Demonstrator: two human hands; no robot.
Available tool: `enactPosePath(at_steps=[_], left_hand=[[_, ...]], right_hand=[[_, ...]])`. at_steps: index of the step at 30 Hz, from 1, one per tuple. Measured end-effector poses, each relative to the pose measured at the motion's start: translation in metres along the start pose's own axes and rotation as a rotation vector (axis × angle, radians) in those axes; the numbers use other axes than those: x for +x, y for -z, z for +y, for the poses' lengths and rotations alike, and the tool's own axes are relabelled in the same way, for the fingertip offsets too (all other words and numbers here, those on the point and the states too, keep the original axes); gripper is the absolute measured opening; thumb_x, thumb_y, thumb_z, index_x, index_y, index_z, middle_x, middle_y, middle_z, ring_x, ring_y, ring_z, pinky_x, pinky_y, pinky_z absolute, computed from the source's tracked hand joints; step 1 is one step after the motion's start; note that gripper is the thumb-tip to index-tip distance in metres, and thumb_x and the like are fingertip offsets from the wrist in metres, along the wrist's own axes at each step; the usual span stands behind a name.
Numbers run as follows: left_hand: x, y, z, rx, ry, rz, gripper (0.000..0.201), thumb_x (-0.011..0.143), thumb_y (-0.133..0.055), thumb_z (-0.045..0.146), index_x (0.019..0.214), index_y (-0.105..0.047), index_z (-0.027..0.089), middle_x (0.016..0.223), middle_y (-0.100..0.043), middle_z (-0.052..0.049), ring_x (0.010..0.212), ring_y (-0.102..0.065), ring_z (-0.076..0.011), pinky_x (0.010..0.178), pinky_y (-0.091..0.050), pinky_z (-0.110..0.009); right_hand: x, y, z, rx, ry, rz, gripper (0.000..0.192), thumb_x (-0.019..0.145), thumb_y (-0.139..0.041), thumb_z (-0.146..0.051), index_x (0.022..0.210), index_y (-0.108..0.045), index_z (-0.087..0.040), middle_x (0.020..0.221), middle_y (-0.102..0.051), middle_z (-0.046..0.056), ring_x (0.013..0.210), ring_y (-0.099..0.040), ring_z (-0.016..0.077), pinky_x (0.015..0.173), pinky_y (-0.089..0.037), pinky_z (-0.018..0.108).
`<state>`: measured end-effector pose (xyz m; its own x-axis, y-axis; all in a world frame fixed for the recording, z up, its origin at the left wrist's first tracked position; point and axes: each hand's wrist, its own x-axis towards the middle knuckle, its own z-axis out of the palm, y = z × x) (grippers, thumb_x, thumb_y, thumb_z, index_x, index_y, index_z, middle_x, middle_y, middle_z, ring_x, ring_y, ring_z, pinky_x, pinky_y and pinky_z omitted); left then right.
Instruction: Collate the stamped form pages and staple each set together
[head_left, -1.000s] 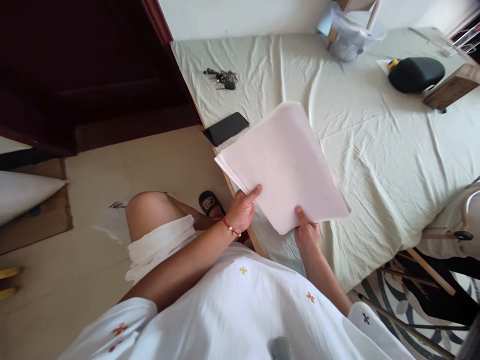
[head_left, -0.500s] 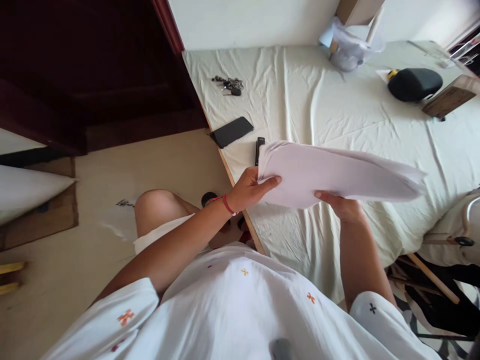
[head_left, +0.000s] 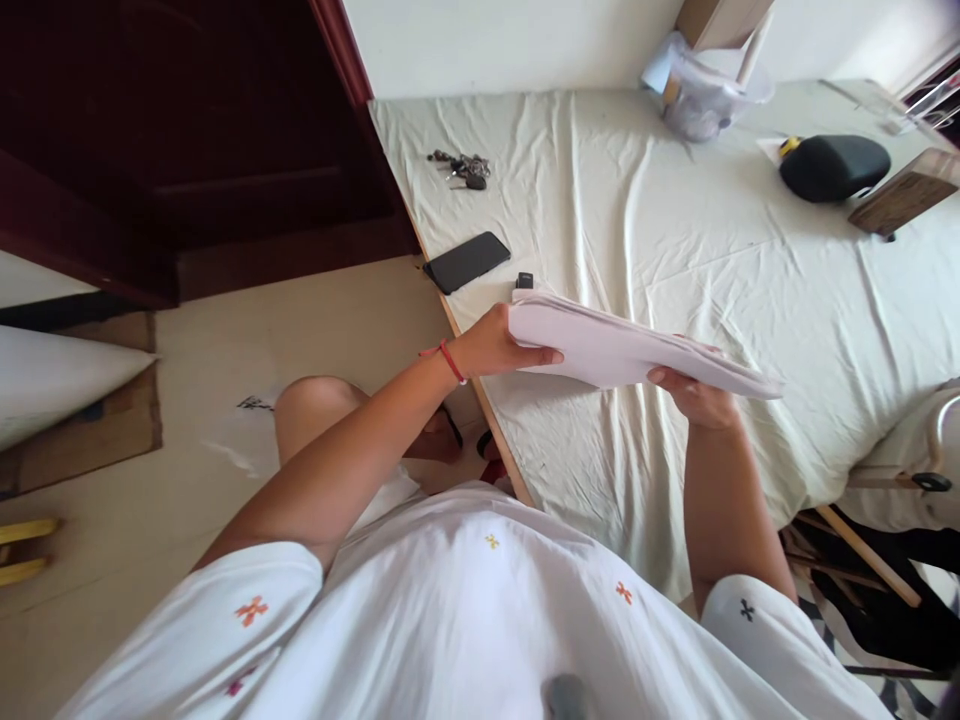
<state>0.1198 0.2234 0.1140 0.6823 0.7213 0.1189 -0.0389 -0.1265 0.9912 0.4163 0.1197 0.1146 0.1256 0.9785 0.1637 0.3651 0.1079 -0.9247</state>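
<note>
A sheaf of white paper (head_left: 600, 345) is held over the tabletop (head_left: 600, 450), right of the frame's centre, its long axis slanting from upper left to lower right. The left hand (head_left: 496, 345) pinches its left end; the right hand (head_left: 701, 400) clasps it nearer the right, thumb on the near face.

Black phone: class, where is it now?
In the head view, the black phone lies in the upper middle, at the left edge of the cloth-covered table, between the keys and the left hand.
</note>
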Motion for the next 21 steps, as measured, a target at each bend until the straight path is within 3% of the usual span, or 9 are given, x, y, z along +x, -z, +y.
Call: enactPosePath(at_steps=[5,7,12,17,19,21], left_hand=[[-0.004,-0.002,-0.009,-0.047,0.007,0.037,0.052,0.055,-0.095,0.035,0.100,-0.077,0.016,0.095,-0.076,-0.006,0.099,-0.071,-0.0316,0.089,-0.058,-0.042],[-0.007,0.000,-0.026,-0.018,0.010,0.088,0.055,0.056,-0.095,0.041,0.101,-0.076,0.015,0.098,-0.076,-0.008,0.101,-0.071,-0.0316,0.093,-0.058,-0.043],[-0.015,-0.001,-0.068,0.128,0.067,0.045,0.056,0.073,-0.078,0.061,0.104,-0.074,0.015,0.104,-0.077,-0.010,0.100,-0.070,-0.0292,0.093,-0.058,-0.041],[-0.028,-0.011,-0.058,0.214,0.074,-0.016,0.066,0.089,-0.055,0.071,0.117,-0.071,0.013,0.110,-0.076,-0.010,0.113,-0.066,-0.0298,0.105,-0.051,-0.043],[-0.037,-0.016,-0.051,0.162,0.112,-0.077,0.068,0.090,-0.052,0.072,0.120,-0.071,0.015,0.113,-0.077,-0.010,0.119,-0.065,-0.0308,0.110,-0.048,-0.043],[-0.050,-0.024,-0.051,0.037,0.189,-0.111,0.070,0.088,-0.054,0.074,0.125,-0.070,0.016,0.123,-0.074,-0.011,0.124,-0.063,-0.0314,0.111,-0.048,-0.043]], right_hand=[[-0.001,-0.007,0.010,0.063,-0.075,0.073,0.028,0.061,-0.094,-0.037,0.079,-0.077,-0.025,0.075,-0.071,-0.003,0.080,-0.070,0.0229,0.078,-0.062,0.038],[0.000,-0.013,0.012,0.112,-0.089,0.083,0.033,0.062,-0.094,-0.038,0.087,-0.077,-0.025,0.080,-0.073,-0.002,0.086,-0.071,0.0241,0.081,-0.063,0.039],[0.000,-0.024,0.016,0.114,-0.141,0.051,0.047,0.067,-0.091,-0.042,0.108,-0.075,-0.027,0.094,-0.076,0.000,0.096,-0.072,0.0259,0.091,-0.062,0.042],[-0.006,-0.024,0.010,0.119,-0.131,0.079,0.054,0.071,-0.089,-0.046,0.119,-0.072,-0.027,0.103,-0.077,0.002,0.108,-0.071,0.0270,0.099,-0.059,0.043],[-0.012,-0.023,0.008,0.157,-0.127,0.110,0.051,0.071,-0.089,-0.047,0.114,-0.073,-0.026,0.103,-0.077,0.003,0.109,-0.071,0.0268,0.098,-0.059,0.042],[-0.019,-0.024,0.010,0.207,-0.184,0.094,0.042,0.072,-0.087,-0.051,0.101,-0.076,-0.024,0.096,-0.078,0.004,0.098,-0.073,0.0256,0.086,-0.062,0.039]])
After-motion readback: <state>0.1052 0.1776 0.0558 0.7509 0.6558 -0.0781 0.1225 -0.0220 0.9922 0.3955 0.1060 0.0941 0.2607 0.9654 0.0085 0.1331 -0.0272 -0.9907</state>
